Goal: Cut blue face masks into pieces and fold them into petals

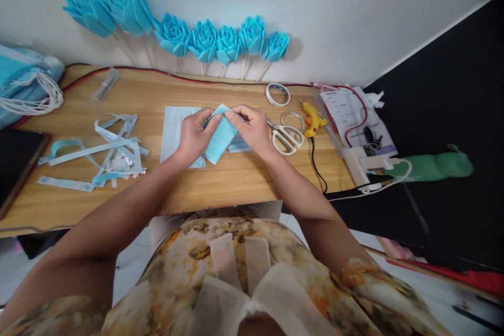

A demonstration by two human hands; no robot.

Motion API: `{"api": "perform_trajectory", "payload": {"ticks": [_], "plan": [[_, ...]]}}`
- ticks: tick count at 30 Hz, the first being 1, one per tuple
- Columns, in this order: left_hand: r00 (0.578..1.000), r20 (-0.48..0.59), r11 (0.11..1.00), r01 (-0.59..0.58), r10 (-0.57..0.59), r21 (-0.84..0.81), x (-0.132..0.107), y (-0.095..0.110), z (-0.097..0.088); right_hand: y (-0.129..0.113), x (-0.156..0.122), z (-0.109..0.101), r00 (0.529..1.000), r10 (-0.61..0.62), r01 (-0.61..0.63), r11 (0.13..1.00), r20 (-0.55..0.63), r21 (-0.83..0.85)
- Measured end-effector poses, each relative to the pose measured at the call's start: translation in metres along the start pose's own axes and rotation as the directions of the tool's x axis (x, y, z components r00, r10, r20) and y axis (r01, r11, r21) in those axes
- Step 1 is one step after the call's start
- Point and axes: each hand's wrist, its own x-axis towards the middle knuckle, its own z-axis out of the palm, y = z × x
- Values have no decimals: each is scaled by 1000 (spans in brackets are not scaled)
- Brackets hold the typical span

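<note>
Both my hands hold a blue folded mask sheet (219,139) above the wooden table (236,184). My left hand (194,134) pinches its left edge with fingers closed. At the top right corner my right hand (252,127) pinches it the same way. Under the hands lies a flat pale blue mask sheet (173,131), and a small stack of blue pieces (238,145) sits beneath my right hand.
White-handled scissors (286,137), a yellow glue gun (313,118) and tape rolls (277,94) lie right of my hands. Cut blue strips (106,155) are piled at the left. Several blue fabric flowers (205,42) lean on the wall. Masks in a bag (23,84) sit far left.
</note>
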Motion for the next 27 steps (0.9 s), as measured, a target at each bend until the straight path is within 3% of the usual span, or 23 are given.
{"api": "perform_trajectory", "payload": {"ticks": [4,7,13,20,27], "plan": [[999,32,1000,-2,2,9,-1,0,1,0,3,-3,998,55,-59,993,43,102],[999,44,1000,-5,6,-17,-1,2,2,-2,3,-3,995,69,-73,996,70,54],[998,65,999,28,-26,-30,-1,2,4,1,5,-5,999,-20,18,998,-44,-61],[994,96,997,63,-60,-33,1,2,2,25,22,-26,969,-100,85,994,-225,-75],[992,127,998,-25,17,58,-2,2,2,42,32,-43,962,-164,134,980,-219,-147]]}}
